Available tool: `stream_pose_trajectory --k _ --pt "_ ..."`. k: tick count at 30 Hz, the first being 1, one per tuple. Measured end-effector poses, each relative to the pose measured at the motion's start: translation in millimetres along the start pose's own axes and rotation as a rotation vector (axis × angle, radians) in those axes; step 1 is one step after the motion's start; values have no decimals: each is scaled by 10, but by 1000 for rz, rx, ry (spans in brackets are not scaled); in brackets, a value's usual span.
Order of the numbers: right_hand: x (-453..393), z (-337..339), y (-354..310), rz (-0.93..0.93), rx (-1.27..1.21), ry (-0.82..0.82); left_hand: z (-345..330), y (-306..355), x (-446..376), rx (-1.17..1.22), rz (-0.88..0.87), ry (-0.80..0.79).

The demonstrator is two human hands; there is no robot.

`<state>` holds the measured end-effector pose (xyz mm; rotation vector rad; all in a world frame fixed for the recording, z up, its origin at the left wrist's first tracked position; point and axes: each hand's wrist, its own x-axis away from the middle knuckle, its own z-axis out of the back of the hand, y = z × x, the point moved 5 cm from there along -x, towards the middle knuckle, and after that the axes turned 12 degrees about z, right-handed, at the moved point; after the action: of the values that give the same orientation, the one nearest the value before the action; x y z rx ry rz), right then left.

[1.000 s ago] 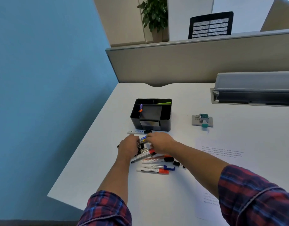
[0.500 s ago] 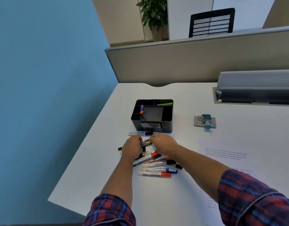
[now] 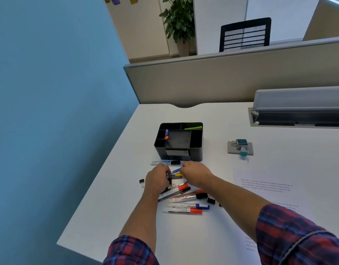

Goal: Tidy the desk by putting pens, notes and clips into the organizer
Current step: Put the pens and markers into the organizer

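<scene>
A black organizer [image 3: 179, 150] stands on the white desk [image 3: 212, 236], with a green pen, a purple one and an orange one inside. Just in front of it my left hand [image 3: 158, 178] and my right hand [image 3: 195, 172] meet over a few thin pens [image 3: 176, 173] with blue and yellow ends, both hands gripping them. A marker with a black cap [image 3: 165, 162] lies between the hands and the organizer. Several markers [image 3: 184, 204] with red, black and blue caps lie nearer me. Black binder clips lie at the left [image 3: 142, 182] and by the markers [image 3: 211, 200].
Printed sheets of paper [image 3: 266, 185] lie on the right of the desk. A small grey pad with a teal item [image 3: 240, 147] sits right of the organizer. A grey cable tray [image 3: 298, 109] and a beige partition [image 3: 231, 77] bound the far side. The desk's left edge borders a blue wall.
Both hands have stayed over the pile, closing together on the thin blue and yellow pens. The view has shifted slightly.
</scene>
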<state>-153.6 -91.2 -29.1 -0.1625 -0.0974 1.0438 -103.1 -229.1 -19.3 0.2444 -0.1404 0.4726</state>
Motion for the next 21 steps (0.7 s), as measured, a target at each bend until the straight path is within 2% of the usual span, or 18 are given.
stream_pose_trajectory --k 6,10,15,18,21 --pt "-18 -14 -36 -4 10 -21 122 -25 19 61 6 -28" --pt "2 38 -23 21 -38 5 282 -78 3 173 -19 27" --pt "33 280 5 118 -109 121 656 -133 -42 419 24 222" --pt "73 554 11 227 -185 267 958 -143 -83 617 67 380" --pt "117 870 -12 332 -258 408 1204 -108 -158 754 107 457"
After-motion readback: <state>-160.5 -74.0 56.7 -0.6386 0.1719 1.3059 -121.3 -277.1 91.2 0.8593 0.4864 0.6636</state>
